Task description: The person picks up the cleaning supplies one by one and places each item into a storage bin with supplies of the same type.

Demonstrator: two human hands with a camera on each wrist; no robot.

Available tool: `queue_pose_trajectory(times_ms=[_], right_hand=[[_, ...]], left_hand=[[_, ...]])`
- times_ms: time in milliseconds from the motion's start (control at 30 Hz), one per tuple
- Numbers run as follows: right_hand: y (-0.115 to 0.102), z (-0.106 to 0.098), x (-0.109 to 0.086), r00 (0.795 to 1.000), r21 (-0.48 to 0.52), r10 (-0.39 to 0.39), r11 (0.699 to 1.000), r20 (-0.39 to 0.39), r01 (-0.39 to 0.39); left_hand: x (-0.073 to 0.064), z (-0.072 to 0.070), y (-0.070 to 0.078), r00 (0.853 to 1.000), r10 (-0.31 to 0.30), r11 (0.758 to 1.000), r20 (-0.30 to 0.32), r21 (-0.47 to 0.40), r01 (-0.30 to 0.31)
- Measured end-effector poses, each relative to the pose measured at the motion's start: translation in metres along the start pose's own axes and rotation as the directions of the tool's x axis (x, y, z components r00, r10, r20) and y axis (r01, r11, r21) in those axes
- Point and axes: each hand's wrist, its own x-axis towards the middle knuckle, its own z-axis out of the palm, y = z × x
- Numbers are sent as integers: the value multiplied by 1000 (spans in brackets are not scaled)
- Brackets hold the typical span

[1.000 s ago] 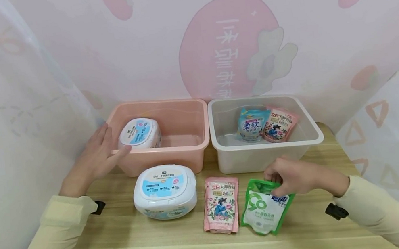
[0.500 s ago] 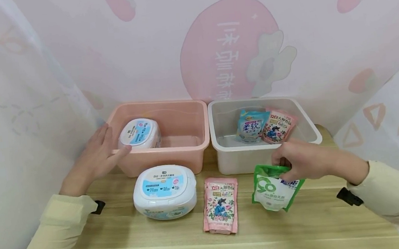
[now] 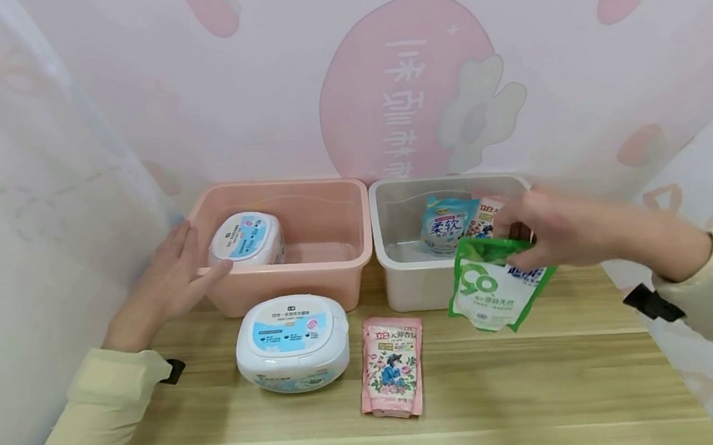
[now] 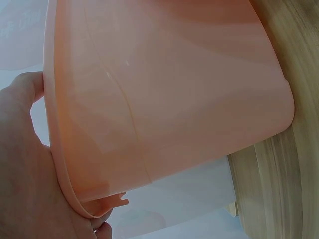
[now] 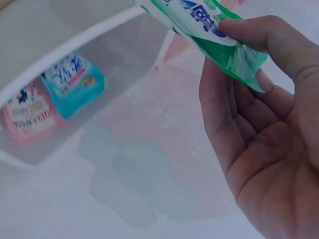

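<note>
My right hand (image 3: 568, 225) pinches the top edge of a green and white detergent pouch (image 3: 492, 289), which hangs tilted above the table and overlaps the front of the grey-white bin (image 3: 418, 285). In the right wrist view, my thumb (image 5: 251, 31) lies on the pouch's printed face with the fingers behind it. My left hand (image 3: 167, 282) rests at the left front corner of the pink bin (image 3: 291, 287), its fingers along the rim. Inside the pink bin sits a white tub (image 3: 246, 238) with a blue label. The grey-white bin holds a blue pouch (image 3: 448, 224) and a pink pouch (image 3: 483, 220), partly hidden.
Another white tub (image 3: 292, 344) stands on the wooden table (image 3: 479, 398) before the pink bin. To its right a pink floral pouch (image 3: 391, 367) lies flat. A printed curtain (image 3: 252, 103) rises close behind the two bins, which stand side by side.
My right hand has lifted the green and white pouch off the table and moved it up and to the right, toward the grey-white bin. The left hand stays on the pink bin.
</note>
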Motion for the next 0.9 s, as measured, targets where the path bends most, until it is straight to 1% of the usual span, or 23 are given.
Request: queue_pose_trajectory(times_ms=[133,333,467,567,767,900], right_hand=[[-2,-22,6,998,-43,56,998,17,-55],[2,-48,15,994,-116,107,988,11,-105],[3,-64,22,988,-138,157,978,4,-155],[3,-74,29,984,-155,175,973,0,-173],[2,-88,48,983,-202,182,963,-6,-180],[-1,-90,61,982,-199,190,963,9,-185]], left_hand=[[0,1,0,1000,-7,1000,2,-1,7],[0,3,3,1000,3,1000,-25,-19,-4],[1,3,5,1000,12,1000,-20,2,-12],[1,3,6,1000,14,1000,-9,22,-14],[-2,2,8,1000,9,999,0,38,-9],[-2,2,9,1000,5,999,-8,43,-5]])
